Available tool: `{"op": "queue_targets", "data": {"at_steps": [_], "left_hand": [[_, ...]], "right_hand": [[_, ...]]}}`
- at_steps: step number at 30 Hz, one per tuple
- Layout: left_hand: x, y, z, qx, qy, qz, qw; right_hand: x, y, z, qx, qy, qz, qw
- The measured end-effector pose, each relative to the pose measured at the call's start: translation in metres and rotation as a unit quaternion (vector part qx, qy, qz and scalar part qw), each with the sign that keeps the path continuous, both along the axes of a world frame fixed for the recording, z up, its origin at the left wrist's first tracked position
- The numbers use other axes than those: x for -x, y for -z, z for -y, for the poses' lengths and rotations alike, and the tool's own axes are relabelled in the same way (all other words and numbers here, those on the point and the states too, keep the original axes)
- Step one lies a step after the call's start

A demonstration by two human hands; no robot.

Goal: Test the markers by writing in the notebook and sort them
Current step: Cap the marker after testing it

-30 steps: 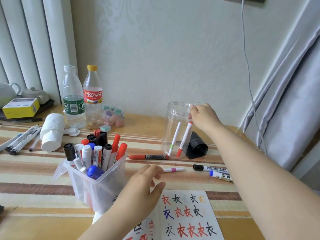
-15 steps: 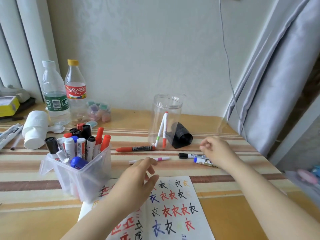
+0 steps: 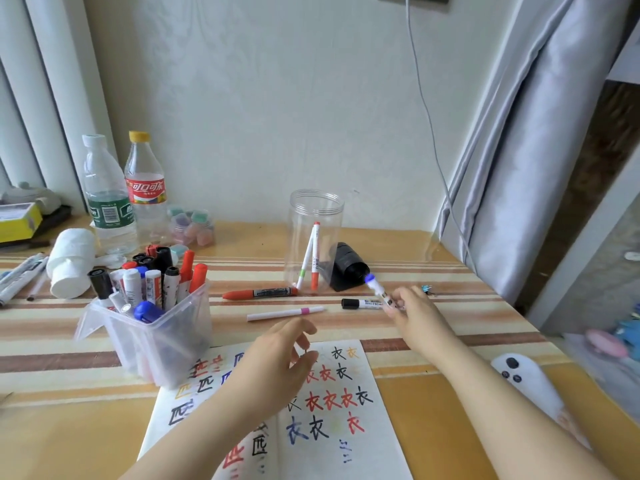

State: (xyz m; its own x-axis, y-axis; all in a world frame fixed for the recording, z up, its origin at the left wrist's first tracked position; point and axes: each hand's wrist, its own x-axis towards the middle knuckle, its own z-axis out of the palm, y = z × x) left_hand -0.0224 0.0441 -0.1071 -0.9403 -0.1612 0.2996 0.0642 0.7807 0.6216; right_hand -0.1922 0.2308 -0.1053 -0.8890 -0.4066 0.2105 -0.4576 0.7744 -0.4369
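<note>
My right hand (image 3: pixel 414 317) grips a blue-capped whiteboard marker (image 3: pixel 375 287), lifted off the table with its cap pointing up-left. My left hand (image 3: pixel 277 362) hovers with fingers apart over the open notebook (image 3: pixel 349 427), which is covered in coloured characters. A clear jar (image 3: pixel 315 237) at the back holds two thin markers, one green-tipped and one red. On the table lie a black-capped marker (image 3: pixel 360 303), a red marker (image 3: pixel 259 293) and a thin pink-banded pen (image 3: pixel 285 313). A clear tub (image 3: pixel 152 341) at the left is full of several markers.
Two plastic bottles (image 3: pixel 124 199) and a white roll (image 3: pixel 71 261) stand at the back left. More pens (image 3: pixel 20 278) lie at the far left edge. A black jar lid (image 3: pixel 346 266) leans beside the jar. A white controller (image 3: pixel 530 382) rests at the right, near the grey curtain.
My right hand left the jar after dropping the red thin marker in, came down to the table and picked up the blue-capped marker. My left hand stayed over the notebook.
</note>
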Motion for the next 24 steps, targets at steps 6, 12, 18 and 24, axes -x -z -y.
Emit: {"op": "queue_targets", "data": {"at_steps": [6,12,18,24], "left_hand": [[-0.002,-0.012,-0.011,0.01,-0.011,-0.039,0.999],[-0.022,-0.013,-0.007,0.056,0.021,0.04,0.997],[-0.049,-0.004,0.001,0.112,0.055,0.103,0.987],[-0.071,-0.001,-0.004,0.082,0.15,0.114,0.979]], "right_hand": [[-0.074,-0.022,0.032,0.441,-0.054,0.324,0.835],[-0.129,-0.023,0.031,0.383,-0.034,0.37,0.846],[-0.157,-0.013,0.014,-0.089,-0.137,-0.246,0.955],[-0.164,0.029,0.029,-0.141,-0.248,-0.363,0.887]]}}
